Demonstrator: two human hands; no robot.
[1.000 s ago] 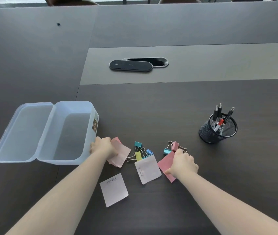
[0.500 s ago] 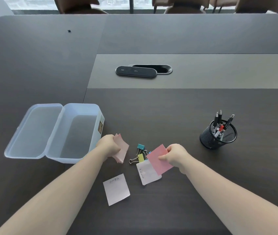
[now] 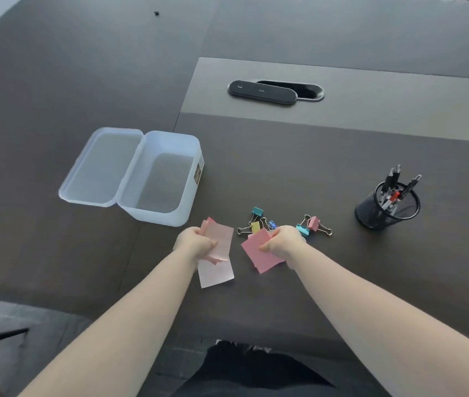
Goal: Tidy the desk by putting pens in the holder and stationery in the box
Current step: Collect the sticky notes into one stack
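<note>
Desk (image 3: pixel 342 282): lots of free room far side & right. Box (image 3: pixel 167 179) open, lid flat to its left. Holder (image 3: pixel 386 209) w/ approx 4 pens. Left hand (image 3: pixel 194 245) grips pale notes (image 3: pixel 217 242); right hand (image 3: pixel 283 242) pinches pink notes (image 3: pixel 259 250). 5 clips (image 3: pixel 256 226) between hands & holder.

The clear plastic box (image 3: pixel 167 179) stands open and empty, lid (image 3: pixel 103 164) hinged flat to its left. Pale pink sticky notes (image 3: pixel 217 242) and darker pink notes (image 3: pixel 260 252) are lifted; coloured binder clips (image 3: pixel 256 226) lie scattered just beyond. The black mesh pen holder (image 3: pixel 386 209) stands upright at right, holding pens (image 3: pixel 392 181).
</note>
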